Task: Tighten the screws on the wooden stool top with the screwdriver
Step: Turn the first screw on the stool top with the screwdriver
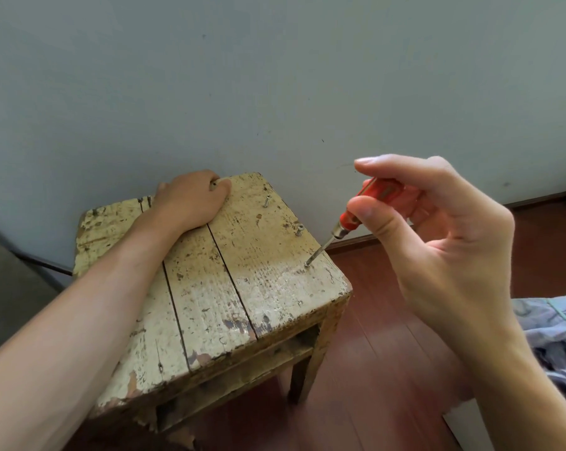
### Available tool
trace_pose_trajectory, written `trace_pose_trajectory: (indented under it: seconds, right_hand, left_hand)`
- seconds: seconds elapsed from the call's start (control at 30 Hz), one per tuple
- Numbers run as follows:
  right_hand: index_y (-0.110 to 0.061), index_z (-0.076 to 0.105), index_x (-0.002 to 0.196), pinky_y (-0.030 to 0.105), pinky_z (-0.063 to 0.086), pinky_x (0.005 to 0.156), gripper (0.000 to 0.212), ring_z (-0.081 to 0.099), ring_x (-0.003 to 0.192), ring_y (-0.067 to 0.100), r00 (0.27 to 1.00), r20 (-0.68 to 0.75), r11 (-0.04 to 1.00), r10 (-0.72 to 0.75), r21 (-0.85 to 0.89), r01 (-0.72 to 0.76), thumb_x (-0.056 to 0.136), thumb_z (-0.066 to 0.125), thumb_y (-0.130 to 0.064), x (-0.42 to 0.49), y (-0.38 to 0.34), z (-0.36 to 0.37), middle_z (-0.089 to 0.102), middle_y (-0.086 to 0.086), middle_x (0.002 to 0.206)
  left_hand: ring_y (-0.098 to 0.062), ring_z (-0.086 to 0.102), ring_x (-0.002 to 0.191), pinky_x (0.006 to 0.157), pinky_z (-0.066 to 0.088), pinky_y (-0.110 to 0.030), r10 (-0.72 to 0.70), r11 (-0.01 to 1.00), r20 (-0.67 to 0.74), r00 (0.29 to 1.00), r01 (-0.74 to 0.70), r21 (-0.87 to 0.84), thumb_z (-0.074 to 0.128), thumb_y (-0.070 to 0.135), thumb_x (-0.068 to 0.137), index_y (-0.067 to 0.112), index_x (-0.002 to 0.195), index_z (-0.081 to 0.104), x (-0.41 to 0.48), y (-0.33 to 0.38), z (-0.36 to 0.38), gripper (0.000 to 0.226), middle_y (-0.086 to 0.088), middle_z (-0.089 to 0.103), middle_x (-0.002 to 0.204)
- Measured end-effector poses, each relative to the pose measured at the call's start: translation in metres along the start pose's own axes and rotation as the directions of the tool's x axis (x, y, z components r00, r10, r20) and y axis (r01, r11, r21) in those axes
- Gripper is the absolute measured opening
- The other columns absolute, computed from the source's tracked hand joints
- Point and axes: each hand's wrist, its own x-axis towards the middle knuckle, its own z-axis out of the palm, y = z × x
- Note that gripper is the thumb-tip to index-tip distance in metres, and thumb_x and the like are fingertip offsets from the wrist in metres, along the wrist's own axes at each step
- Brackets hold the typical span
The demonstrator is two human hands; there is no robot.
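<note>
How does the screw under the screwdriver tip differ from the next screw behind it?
The screw under the tip sits nearly flush with the stool top; the next screw stands proud, shank showing. The screwdriver, held in the right hand, engages the first; the second is untouched. Both sit in the right plank.

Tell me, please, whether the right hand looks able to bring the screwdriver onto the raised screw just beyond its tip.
Probably yes: the raised screw stands just beyond the screwdriver in the right hand, only bare wood between, while the left hand grips the far edge of the stool top, well aside.
</note>
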Motion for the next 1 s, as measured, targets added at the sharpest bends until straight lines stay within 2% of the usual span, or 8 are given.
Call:
trace_pose_trajectory:
  seconds: [0.1, 0.2, 0.4, 0.47, 0.67, 0.8, 0.9, 1.0]
  right_hand:
    - [-0.030, 0.070, 0.130, 0.043, 0.055, 0.074, 0.032, 0.076, 0.093, 0.022, 1.000, 0.024, 1.000, 0.008, 0.016, -0.008, 0.101, 0.076, -0.019, -0.002, 0.002, -0.002, 0.071, -0.007, 0.102]
    - [-0.024, 0.063, 0.144, 0.046, 0.056, 0.080, 0.039, 0.076, 0.103, 0.023, 0.989, 0.148, 1.000, -0.012, 0.019, 0.009, 0.107, 0.067, -0.013, -0.001, 0.003, -0.011, 0.071, -0.007, 0.120]
    - [-0.021, 0.062, 0.146, 0.029, 0.059, 0.098, 0.042, 0.075, 0.118, 0.017, 0.985, 0.172, 0.997, 0.028, 0.061, -0.039, 0.107, 0.062, -0.006, -0.002, 0.000, -0.016, 0.074, -0.010, 0.130]
    - [-0.021, 0.065, 0.142, 0.028, 0.059, 0.097, 0.039, 0.076, 0.114, 0.015, 0.990, 0.135, 0.998, 0.037, 0.050, -0.044, 0.106, 0.064, -0.006, -0.002, -0.001, -0.014, 0.076, -0.011, 0.125]
    - [-0.032, 0.065, 0.128, 0.043, 0.058, 0.082, 0.035, 0.076, 0.104, 0.013, 0.999, 0.040, 1.000, -0.008, 0.004, 0.008, 0.102, 0.074, -0.012, -0.003, -0.005, -0.001, 0.075, -0.012, 0.109]
    - [-0.026, 0.061, 0.121, 0.030, 0.050, 0.074, 0.030, 0.071, 0.086, 0.008, 0.998, -0.042, 0.999, -0.042, -0.012, 0.042, 0.101, 0.076, -0.010, -0.002, -0.002, 0.009, 0.067, -0.005, 0.093]
    - [-0.030, 0.067, 0.120, 0.035, 0.053, 0.073, 0.026, 0.075, 0.086, 0.016, 0.997, -0.072, 1.000, -0.022, -0.020, 0.020, 0.101, 0.077, -0.015, -0.003, 0.001, 0.010, 0.069, 0.006, 0.096]
    - [-0.031, 0.067, 0.128, 0.042, 0.055, 0.074, 0.028, 0.077, 0.093, 0.018, 0.999, -0.031, 0.999, -0.014, -0.045, 0.012, 0.104, 0.073, -0.017, -0.003, 0.004, 0.004, 0.071, 0.002, 0.105]
  left_hand:
    - [-0.031, 0.051, 0.129, 0.111, 0.034, -0.049, -0.001, 1.000, 0.007, 1.000, 0.001, 0.000, 0.031, 0.054, 0.104, 0.022, 0.138, 0.055, 0.000, 0.000, 0.000, 0.053, -0.005, 0.059, 0.140]
    - [-0.031, 0.052, 0.129, 0.111, 0.034, -0.050, -0.001, 1.000, 0.008, 1.000, 0.001, -0.001, 0.030, 0.054, 0.104, 0.022, 0.137, 0.056, 0.000, 0.000, 0.001, 0.052, -0.005, 0.059, 0.140]
    - [-0.031, 0.052, 0.128, 0.108, 0.033, -0.049, 0.001, 1.000, -0.009, 1.000, -0.001, 0.000, 0.031, 0.054, 0.104, 0.023, 0.136, 0.056, 0.001, -0.001, 0.002, 0.052, -0.005, 0.059, 0.139]
    - [-0.031, 0.052, 0.127, 0.108, 0.033, -0.050, 0.003, 1.000, -0.007, 1.000, -0.003, 0.001, 0.031, 0.054, 0.104, 0.023, 0.135, 0.057, 0.002, -0.002, 0.002, 0.052, -0.005, 0.060, 0.138]
    - [-0.031, 0.052, 0.128, 0.108, 0.034, -0.049, -0.001, 1.000, -0.005, 1.000, 0.001, 0.002, 0.031, 0.055, 0.103, 0.023, 0.137, 0.056, 0.003, -0.003, 0.003, 0.052, -0.005, 0.059, 0.139]
    - [-0.030, 0.052, 0.128, 0.108, 0.034, -0.049, 0.002, 1.000, -0.005, 1.000, -0.002, 0.013, 0.031, 0.055, 0.103, 0.024, 0.137, 0.056, 0.003, -0.003, 0.004, 0.052, -0.004, 0.060, 0.139]
    - [-0.030, 0.052, 0.128, 0.109, 0.034, -0.050, 0.001, 1.000, -0.005, 1.000, -0.001, 0.007, 0.030, 0.055, 0.103, 0.024, 0.138, 0.056, 0.003, -0.003, 0.004, 0.053, -0.003, 0.059, 0.140]
    - [-0.030, 0.053, 0.127, 0.109, 0.035, -0.050, 0.002, 1.000, -0.001, 1.000, -0.002, 0.008, 0.031, 0.055, 0.103, 0.024, 0.136, 0.056, 0.003, -0.003, 0.003, 0.053, -0.004, 0.060, 0.138]
